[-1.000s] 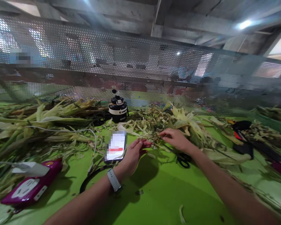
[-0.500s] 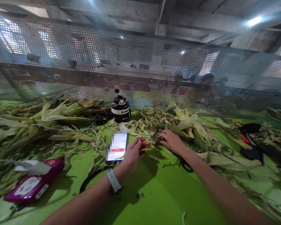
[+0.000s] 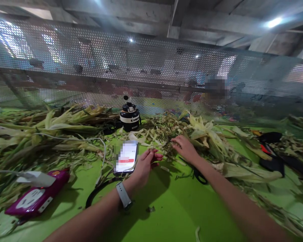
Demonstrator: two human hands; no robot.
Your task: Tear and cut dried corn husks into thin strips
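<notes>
My left hand (image 3: 144, 166), with a grey-banded watch (image 3: 123, 195) on its wrist, hovers beside the phone (image 3: 126, 159), whose screen is lit. Its thumb and forefinger are pinched together by a pale scrap, and what they hold is too small to make out. My right hand (image 3: 185, 149) reaches to the shredded husk scraps (image 3: 166, 144), its fingers lightly bent and apart. Dark bits lie at its fingertips. Behind it is a heap of pale corn husks (image 3: 204, 129). Under my right wrist rests a black loop (image 3: 200, 176).
A black-and-white bottle (image 3: 129, 117) stands at the back with its lid up. A purple power strip (image 3: 37, 196) with a white plug lies left, its cable crossing more husks (image 3: 60, 124). A perforated metal screen (image 3: 146, 64) borders the green table (image 3: 171, 208). Black-and-red objects (image 3: 269, 151) lie right.
My right hand has shifted slightly up and away, its fingertips now at the dark scraps. My left hand has barely moved.
</notes>
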